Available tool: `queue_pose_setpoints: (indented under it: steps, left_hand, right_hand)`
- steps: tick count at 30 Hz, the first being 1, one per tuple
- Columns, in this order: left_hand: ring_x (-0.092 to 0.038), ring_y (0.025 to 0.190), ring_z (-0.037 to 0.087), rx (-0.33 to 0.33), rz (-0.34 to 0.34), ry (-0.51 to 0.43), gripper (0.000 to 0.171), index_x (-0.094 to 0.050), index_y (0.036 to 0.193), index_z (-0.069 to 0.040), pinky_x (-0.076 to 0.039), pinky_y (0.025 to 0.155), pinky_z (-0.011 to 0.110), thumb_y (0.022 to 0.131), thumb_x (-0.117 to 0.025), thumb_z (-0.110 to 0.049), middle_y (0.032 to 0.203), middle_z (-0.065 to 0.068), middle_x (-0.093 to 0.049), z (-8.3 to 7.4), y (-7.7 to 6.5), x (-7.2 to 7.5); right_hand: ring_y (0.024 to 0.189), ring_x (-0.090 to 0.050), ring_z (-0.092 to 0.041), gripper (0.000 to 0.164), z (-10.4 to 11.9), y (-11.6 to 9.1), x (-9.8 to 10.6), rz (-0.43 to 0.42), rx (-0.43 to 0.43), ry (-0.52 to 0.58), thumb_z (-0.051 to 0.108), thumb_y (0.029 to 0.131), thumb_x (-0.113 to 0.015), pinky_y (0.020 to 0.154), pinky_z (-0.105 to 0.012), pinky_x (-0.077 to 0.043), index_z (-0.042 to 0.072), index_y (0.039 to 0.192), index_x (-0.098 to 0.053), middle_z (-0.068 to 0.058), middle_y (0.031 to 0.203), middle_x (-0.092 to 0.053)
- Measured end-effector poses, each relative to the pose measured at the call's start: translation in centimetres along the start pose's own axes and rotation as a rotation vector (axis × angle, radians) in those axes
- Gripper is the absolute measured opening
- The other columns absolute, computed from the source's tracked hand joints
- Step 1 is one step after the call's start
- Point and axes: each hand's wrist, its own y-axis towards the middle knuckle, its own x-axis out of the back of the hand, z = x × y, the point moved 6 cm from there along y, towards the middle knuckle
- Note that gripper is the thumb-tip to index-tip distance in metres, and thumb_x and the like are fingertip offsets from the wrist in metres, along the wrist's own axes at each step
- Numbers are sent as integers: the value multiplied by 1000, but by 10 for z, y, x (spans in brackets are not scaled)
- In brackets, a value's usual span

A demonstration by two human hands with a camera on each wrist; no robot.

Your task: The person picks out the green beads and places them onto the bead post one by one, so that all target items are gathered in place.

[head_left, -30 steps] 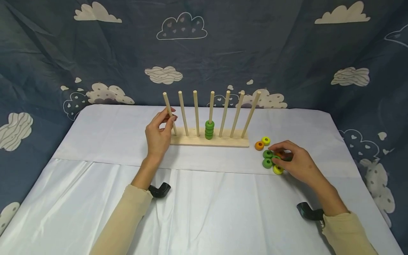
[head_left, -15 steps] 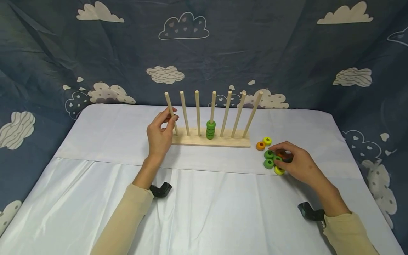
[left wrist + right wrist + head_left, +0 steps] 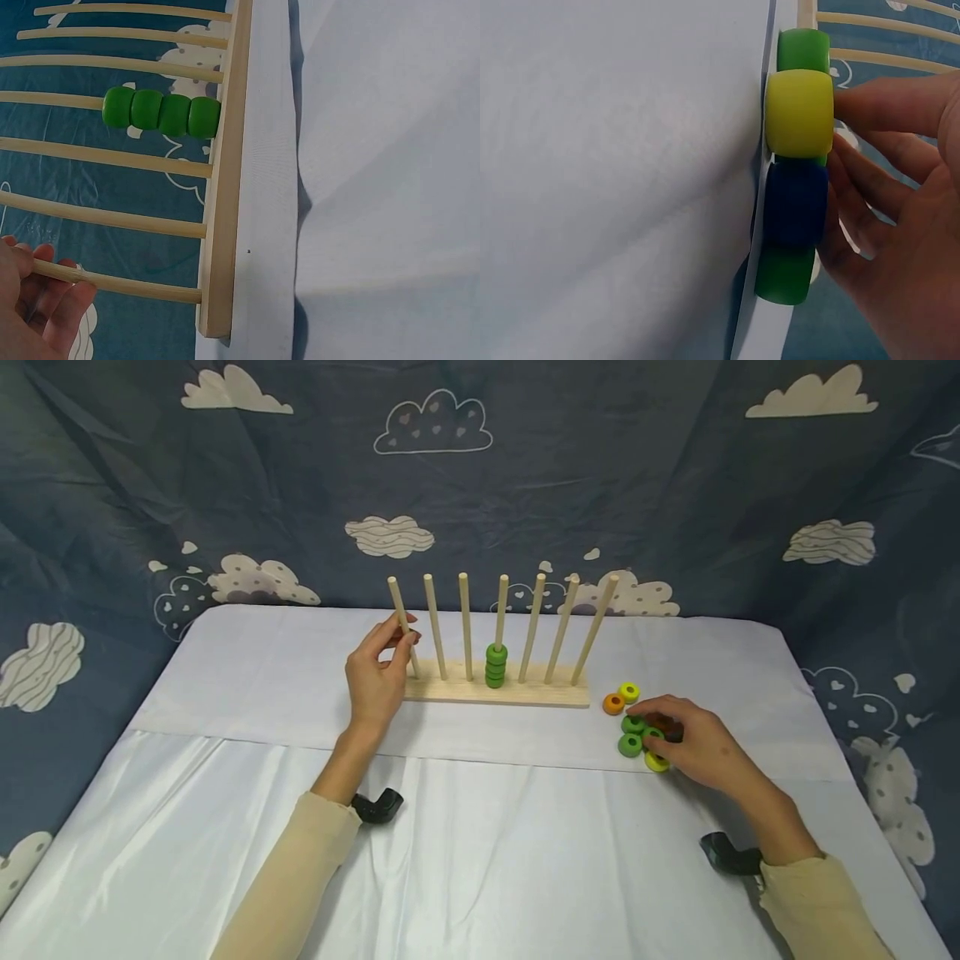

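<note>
A wooden rack with a row of upright pegs stands at the table's far side. A stack of green beads sits on its middle peg. My left hand pinches the leftmost peg between thumb and fingers, partway up. To the right of the rack, my right hand rests over a cluster of beads, fingers spread and lightly bent. Its index finger and thumb are right at the green beads. In the right wrist view, a yellow bead and a dark blue bead show beside the fingers.
An orange bead and a yellow bead lie just beyond the right fingertips. White cloth covers the table. Behind it hangs a dark curtain with cloud prints.
The right hand's fingers have shifted slightly among the beads, and the nearer green bead has moved a little left. The left hand keeps its pinch on the peg.
</note>
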Motion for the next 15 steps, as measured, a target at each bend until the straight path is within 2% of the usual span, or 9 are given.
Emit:
queue_pose_setpoints:
  steps: [9, 15]
  left_hand:
    - [-74, 95, 25, 1, 0, 2, 20, -76, 119, -8, -53, 63, 7, 100, -70, -12, 103, 13, -78, 1, -2, -1]
    - [-74, 95, 26, -6, -9, 1, 20, -76, 118, -9, -53, 63, 7, 99, -71, -12, 102, 14, -78, 0, 0, 0]
  right_hand:
    - [111, -60, -35, 41, 0, 3, -3, -9, -13, -29, 4, 93, -74, 95, -52, -55, 9, 132, -67, -20, 127, -66]
    - [115, -61, -37, 38, 2, 6, -2, -10, -17, -34, 4, 94, -74, 100, -57, -55, 8, 130, -66, -20, 129, -66]
